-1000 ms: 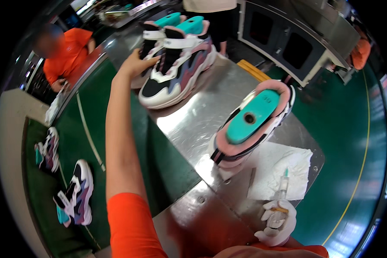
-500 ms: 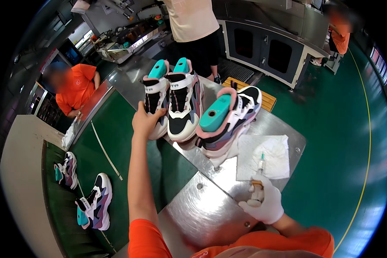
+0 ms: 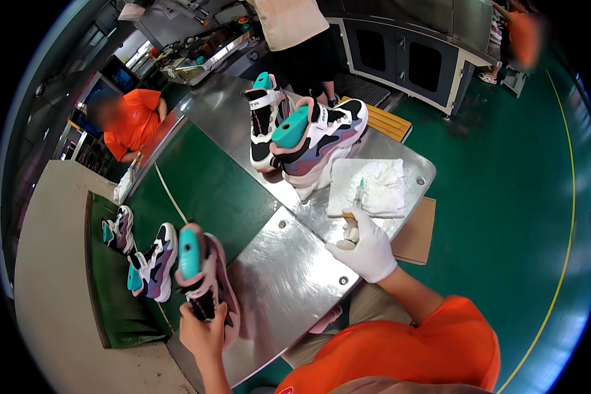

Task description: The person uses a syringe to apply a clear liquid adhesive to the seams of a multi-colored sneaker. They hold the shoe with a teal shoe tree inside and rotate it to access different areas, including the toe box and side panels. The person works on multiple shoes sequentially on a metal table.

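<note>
2 hands busy, and straight to the left hand (image 3: 202, 328): bare, closed firmly about the laced part of the held shoe (image 3: 207, 281), with thumb to the right and fingers to the left. Tilted in that grip, heel end away from the wrist, showing a turquoise insert (image 3: 189, 253) inside the pink collar. Touching the steel table (image 3: 269, 276) or clear of it? Cannot tell from here!

Across to the right hand (image 3: 369, 251), in a white glove, with fingers curled most of the way in around the rear of a slim syringe (image 3: 358, 199), partly hidden by the glove. Pointing away from the palm, green tip foremost, over a crumpled white cloth (image 3: 382, 188) just beyond the fingertips.

Past that gloved grip and to its left, 2 more of the kind: a near shoe (image 3: 322, 146) and, just behind, a far shoe (image 3: 261, 128), partly covered. To the right of the glove, a brown board (image 3: 417, 233) below the table edge.

Back to the bare grip! Beyond it and to its left, on a green surface (image 3: 217, 177), a large-looking shoe (image 3: 156, 266) and, further off, a small-looking shoe (image 3: 119, 230). Well beyond the same hand, a co-worker in orange (image 3: 138, 118)
</note>
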Motion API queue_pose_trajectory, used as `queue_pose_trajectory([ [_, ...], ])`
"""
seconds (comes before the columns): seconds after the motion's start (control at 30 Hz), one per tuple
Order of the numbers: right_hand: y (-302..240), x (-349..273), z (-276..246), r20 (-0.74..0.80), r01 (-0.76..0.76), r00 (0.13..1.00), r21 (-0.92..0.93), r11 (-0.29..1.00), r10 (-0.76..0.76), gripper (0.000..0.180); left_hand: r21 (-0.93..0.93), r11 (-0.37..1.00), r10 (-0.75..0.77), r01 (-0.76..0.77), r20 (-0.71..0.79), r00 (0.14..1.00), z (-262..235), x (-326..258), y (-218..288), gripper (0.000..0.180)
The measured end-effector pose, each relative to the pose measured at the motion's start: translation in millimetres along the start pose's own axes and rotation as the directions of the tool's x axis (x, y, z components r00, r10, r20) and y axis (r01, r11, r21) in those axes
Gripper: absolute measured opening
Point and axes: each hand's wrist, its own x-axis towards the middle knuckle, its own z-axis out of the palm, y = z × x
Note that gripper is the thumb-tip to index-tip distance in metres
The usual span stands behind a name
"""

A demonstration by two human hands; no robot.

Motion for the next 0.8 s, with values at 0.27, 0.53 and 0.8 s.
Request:
queue_pose_trajectory([
  [0.27,4.7,-2.4,-1.8,0.042,0.021,0.999,-0.003,1.000,-0.021,0.064,-0.558,0.740,-0.310,0.376,0.214,0.927,11.1,-89.6,74.1,0.046],
  [0.53,-2.4,3.4,-18.6,0.140,0.044,0.989,-0.030,0.999,-0.040,0.071,-0.347,0.610,0.692,-0.712,-0.205,0.692,-50.1,-18.1,80.2,0.054],
  [0.8,-24.7,36.3,-28.5,0.488,-0.063,0.862,-0.163,0.985,0.137,0.056,-0.407,0.784,0.545,-0.469,0.087,0.834,-40.6,34.3,-4.7,0.066],
])
